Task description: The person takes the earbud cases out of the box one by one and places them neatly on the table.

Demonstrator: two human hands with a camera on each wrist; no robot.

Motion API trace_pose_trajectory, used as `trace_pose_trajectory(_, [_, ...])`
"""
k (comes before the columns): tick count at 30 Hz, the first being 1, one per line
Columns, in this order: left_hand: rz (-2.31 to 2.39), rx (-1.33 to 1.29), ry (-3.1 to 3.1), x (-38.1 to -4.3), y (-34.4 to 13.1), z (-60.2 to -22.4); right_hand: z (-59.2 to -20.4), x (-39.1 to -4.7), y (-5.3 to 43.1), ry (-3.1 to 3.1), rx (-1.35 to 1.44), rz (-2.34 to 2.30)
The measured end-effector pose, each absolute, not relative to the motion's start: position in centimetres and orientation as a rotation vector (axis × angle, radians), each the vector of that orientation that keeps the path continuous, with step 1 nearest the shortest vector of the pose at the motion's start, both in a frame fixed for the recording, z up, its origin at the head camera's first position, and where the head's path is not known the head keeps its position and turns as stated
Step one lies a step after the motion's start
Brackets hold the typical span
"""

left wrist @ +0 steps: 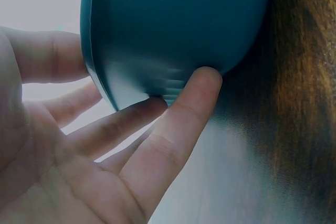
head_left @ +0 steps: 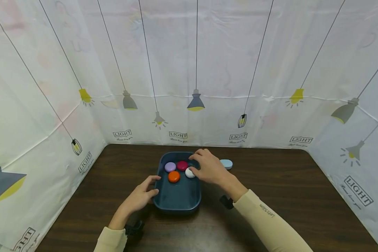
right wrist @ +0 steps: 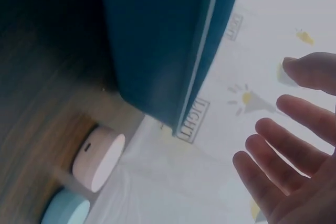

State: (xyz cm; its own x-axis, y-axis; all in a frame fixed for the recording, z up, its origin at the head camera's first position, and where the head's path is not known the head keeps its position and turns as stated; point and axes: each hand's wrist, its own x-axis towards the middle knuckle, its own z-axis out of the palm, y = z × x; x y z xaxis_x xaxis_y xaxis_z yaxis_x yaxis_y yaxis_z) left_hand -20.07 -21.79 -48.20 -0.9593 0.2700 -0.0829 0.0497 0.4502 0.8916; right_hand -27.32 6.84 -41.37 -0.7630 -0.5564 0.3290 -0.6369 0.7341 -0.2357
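A dark blue tray (head_left: pixel 176 200) sits mid-table and holds a purple round case (head_left: pixel 170 167), a red one (head_left: pixel 182 165), an orange one (head_left: pixel 174 176) and a white one (head_left: pixel 190 173). My left hand (head_left: pixel 141 195) rests against the tray's left outer wall; in the left wrist view its straight fingers (left wrist: pixel 173 114) touch the tray (left wrist: pixel 173 24) from outside. My right hand (head_left: pixel 209 169) hovers over the tray's right rim, its thumb next to the white case. Its fingers (right wrist: pixel 294 171) are spread and hold nothing beside the tray (right wrist: pixel 157 40).
A light blue round case (head_left: pixel 226 163) lies on the dark wooden table right of the tray. The right wrist view shows this blue case (right wrist: pixel 65 208) with a pale pink case (right wrist: pixel 100 158) beside it. White printed curtains enclose the table on three sides.
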Motion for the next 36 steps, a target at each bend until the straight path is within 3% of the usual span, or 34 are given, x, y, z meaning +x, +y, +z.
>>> trace_pose_trajectory(19, [1.531, 0.275, 2.484, -20.0, -21.8, -48.2, -44.0, -28.6, 3.0, -2.716, 1.256, 0.319])
trace_pose_trajectory(36, [1.513, 0.296, 2.482, -20.1, -21.8, -48.3, -46.2, -29.5, 0.5, -2.945, 1.343, 0.264])
